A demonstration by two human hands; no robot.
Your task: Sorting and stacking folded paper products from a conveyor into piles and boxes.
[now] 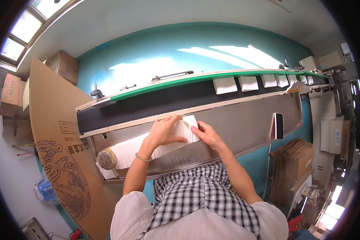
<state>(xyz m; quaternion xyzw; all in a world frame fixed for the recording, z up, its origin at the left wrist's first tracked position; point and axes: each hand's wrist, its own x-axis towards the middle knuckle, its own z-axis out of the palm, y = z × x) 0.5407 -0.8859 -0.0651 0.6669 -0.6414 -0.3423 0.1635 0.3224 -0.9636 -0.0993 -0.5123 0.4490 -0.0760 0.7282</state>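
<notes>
The left hand (165,132) lies palm down with its fingers spread loosely over a white packet (186,130), the thumb stretched along the packet's lower edge toward three o'clock. The right hand (207,135) meets it from the four o'clock side, fingers curled onto the packet's right end, so the two hands sit close together and press on the same white bundle from either side. Neither is fully closed; both are half-open and touching it. A thin bracelet (142,158) rings the left wrist.

The packet rests on the grey metal tray (244,124) in front of the person, just below the dark conveyor belt (156,102). From the packet toward eight o'clock runs a long row of white stacked sheets (128,152), ending at a round brownish end-piece (106,159).

Up the belt, toward one and two o'clock, more white packets (225,85) ride in a line, spaced apart under the green rail (188,81). A dark phone (279,126) stands upright on the tray at three o'clock, well apart from the hands. A large printed sheet of brown cardboard (60,160) leans at nine o'clock, and flat folded cartons (294,160) stand at four o'clock. The person's checked shirt (200,196) fills the six o'clock edge.
</notes>
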